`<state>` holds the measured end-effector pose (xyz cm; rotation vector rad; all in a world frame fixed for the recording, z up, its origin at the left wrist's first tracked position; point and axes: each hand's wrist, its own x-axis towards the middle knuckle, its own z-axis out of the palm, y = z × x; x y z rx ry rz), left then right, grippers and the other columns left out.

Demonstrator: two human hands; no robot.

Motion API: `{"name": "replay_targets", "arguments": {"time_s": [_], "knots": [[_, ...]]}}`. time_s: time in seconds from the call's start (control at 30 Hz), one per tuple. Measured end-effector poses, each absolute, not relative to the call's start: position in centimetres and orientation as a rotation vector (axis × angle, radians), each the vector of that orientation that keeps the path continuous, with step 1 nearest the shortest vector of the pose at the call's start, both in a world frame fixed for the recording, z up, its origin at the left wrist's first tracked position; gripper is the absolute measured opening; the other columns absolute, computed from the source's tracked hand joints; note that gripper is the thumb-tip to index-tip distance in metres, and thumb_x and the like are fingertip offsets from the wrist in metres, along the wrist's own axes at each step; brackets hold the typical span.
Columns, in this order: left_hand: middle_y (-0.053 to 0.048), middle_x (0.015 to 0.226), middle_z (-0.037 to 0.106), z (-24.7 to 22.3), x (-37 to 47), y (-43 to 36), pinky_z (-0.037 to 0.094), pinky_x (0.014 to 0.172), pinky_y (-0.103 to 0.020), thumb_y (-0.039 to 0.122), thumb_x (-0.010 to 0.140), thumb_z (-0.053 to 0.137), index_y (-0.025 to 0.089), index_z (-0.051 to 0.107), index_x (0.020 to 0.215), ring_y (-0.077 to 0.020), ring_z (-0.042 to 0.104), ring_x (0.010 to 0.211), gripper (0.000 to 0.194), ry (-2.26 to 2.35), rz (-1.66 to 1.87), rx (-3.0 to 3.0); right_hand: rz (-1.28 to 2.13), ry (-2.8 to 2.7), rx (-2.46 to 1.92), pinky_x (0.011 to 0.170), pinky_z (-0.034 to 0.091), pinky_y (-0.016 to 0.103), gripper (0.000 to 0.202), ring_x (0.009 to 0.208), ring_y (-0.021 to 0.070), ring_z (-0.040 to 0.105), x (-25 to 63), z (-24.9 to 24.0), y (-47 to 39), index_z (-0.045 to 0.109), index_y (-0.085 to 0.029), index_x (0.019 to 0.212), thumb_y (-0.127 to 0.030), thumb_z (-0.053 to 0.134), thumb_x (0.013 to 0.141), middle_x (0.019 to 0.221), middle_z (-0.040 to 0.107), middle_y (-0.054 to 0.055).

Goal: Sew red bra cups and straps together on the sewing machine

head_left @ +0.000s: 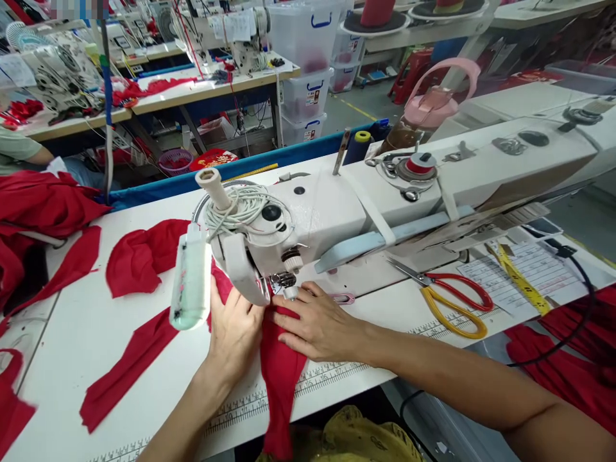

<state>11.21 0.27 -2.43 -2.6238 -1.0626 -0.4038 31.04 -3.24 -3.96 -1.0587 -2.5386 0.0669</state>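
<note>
Item, nearest the camera: yellow cloth (351, 439) bunched at the table's front edge, below a hanging tail of the red fabric strip (282, 385).

Item: red fabric strip, running from the front edge up under the presser foot (285, 281) of the white sewing machine (337, 212).

Item: left hand (235, 333), fingers spread and flat on the strip, left of the foot; nothing pinched.

Item: right hand (315, 324), palm down, fingers spread, pressing the strip just right of the foot, fingertips very near the needle area.

Handling note, as a judgement: the cloth wants even, flat pressure from both hands, edges kept aligned as it feeds straight, fingertips clear of the needle, and the hanging tail free of the table edge so that it does not drag.

Item: white table (96, 333) with a printed ruler (337, 375) along its front. On it: loose red cut pieces (139, 256) to the left; red and yellow scissors (452, 298) to the right; a yellow tape measure (522, 279) across a printed sheet (524, 276).

Item: machine top, bearing a red thread spool (421, 163). Behind it, a pink-lidded bottle (423, 112).

Item: room beyond, a workshop with further sewing tables (192, 90), stacked clear plastic bins (305, 64), more red cloth, and another person's sleeve (17, 147) at far left.
</note>
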Motion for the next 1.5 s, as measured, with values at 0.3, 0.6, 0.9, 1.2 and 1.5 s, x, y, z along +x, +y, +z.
{"name": "replay_targets", "arguments": {"time_s": [0.3,0.6,0.9,1.2,1.5], "knots": [[-0.008,0.084,0.065,-2.6,12.4,-2.4,0.038,0.097,-0.068,0.004,0.090,0.046,0.012,0.070,0.100,-0.0280,0.057,0.084,0.027,-1.239,-0.398,-2.470,0.244,-2.560,-1.080,0.098,0.029,0.048,0.030,0.113,0.0263,0.046,30.8,-3.3,-4.2,0.067,-0.022,0.110,-0.040,0.045,0.101,0.133,0.056,0.011],[-0.009,0.085,0.065,-3.1,11.6,-3.3,0.021,0.112,-0.068,0.008,0.096,0.045,0.009,0.071,0.105,-0.0236,0.058,0.089,0.027,-1.154,-0.602,-2.498,0.232,-2.526,-1.002,0.096,0.029,0.047,0.030,0.103,0.0229,0.050,31.6,-3.5,-4.4,0.067,-0.020,0.109,-0.038,0.043,0.102,0.117,0.063,0.007],[-0.007,0.077,0.065,-4.3,11.8,-2.2,0.026,0.108,-0.072,0.006,0.094,0.050,0.008,0.068,0.101,-0.0210,0.057,0.076,0.020,-1.036,-0.681,-2.525,0.223,-2.533,-1.055,0.104,0.025,0.049,0.027,0.106,0.0233,0.049,31.5,-3.7,-4.0,0.066,-0.023,0.110,-0.040,0.048,0.100,0.125,0.061,0.007],[-0.012,0.091,0.066,-3.7,12.0,-1.8,0.039,0.101,-0.063,0.005,0.092,0.045,0.011,0.067,0.104,-0.0273,0.058,0.090,0.025,-1.333,-0.574,-2.486,0.218,-2.558,-1.144,0.106,0.025,0.054,0.033,0.111,0.0261,0.047,30.8,-3.6,-3.7,0.063,-0.026,0.118,-0.044,0.041,0.102,0.134,0.056,0.008],[-0.009,0.093,0.070,-3.1,9.7,-1.5,0.034,0.105,-0.057,0.006,0.092,0.054,0.013,0.065,0.113,-0.0242,0.060,0.096,0.025,-0.935,-0.685,-2.584,0.274,-2.544,-1.065,0.105,0.025,0.054,0.033,0.114,0.0268,0.048,31.2,-3.4,-4.8,0.060,-0.024,0.125,-0.040,0.046,0.101,0.132,0.058,0.009]]}}
